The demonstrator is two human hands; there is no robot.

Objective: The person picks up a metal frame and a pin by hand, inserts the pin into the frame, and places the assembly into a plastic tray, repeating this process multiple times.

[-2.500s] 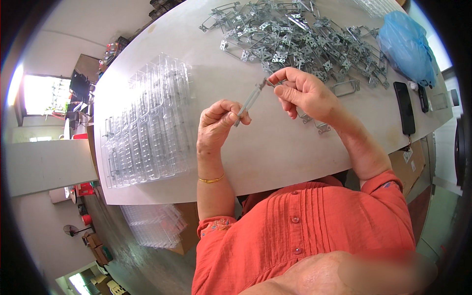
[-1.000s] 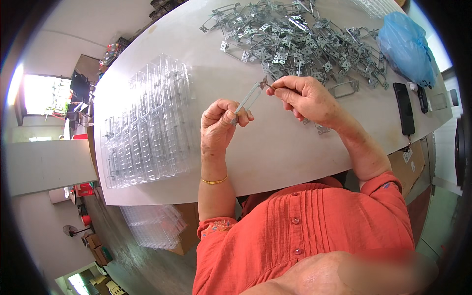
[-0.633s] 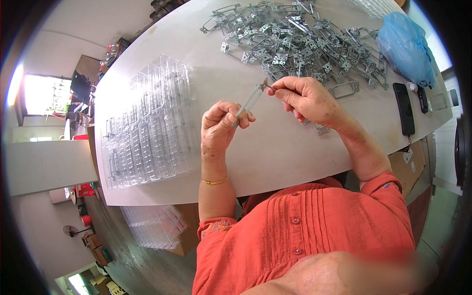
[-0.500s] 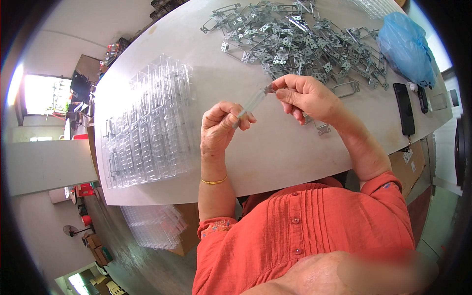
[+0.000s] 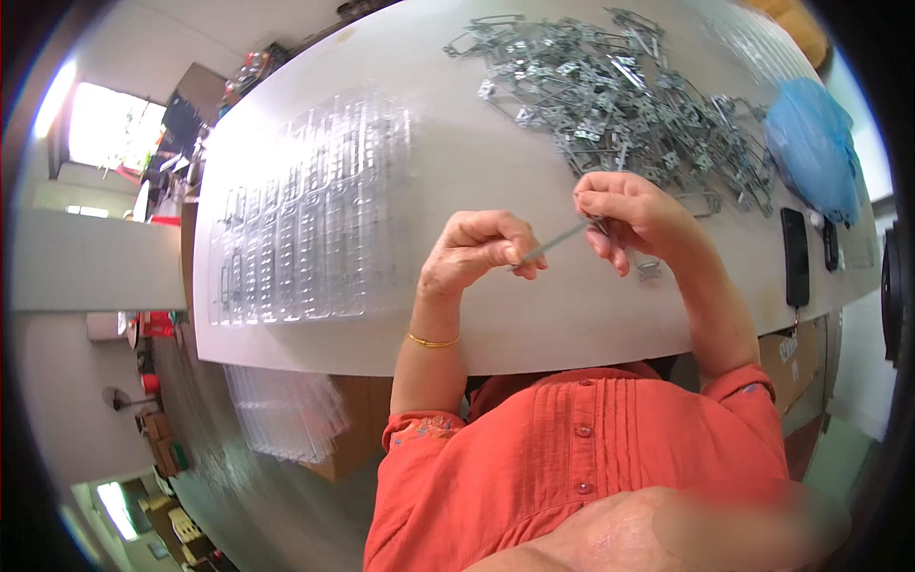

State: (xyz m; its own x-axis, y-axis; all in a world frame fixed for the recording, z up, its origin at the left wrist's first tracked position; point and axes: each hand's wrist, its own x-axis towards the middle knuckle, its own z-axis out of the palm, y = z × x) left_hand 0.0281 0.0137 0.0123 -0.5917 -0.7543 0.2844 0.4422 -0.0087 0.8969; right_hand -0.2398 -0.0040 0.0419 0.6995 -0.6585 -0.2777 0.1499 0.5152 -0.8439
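Observation:
Between my hands, above the table, is a narrow grey metal bracket, seen nearly edge-on and slanting up to the right. My left hand is closed, pinching its lower end between thumb and fingers. My right hand has its fingers curled at the upper end and partly hides it. A large heap of similar metal brackets lies beyond my right hand, with a loose bracket just below that hand. Left of my left hand sits a clear plastic blister tray with rows of compartments; some metal parts show in it.
On the right of the white table are a blue plastic bag, a black phone and a small dark object. More clear trays rest on a cardboard box below the left front edge.
The view has shifted, and both hands appear farther right and slightly lower. The bracket has turned from a broader view to nearly edge-on and tilts less steeply. Both hands stay on it.

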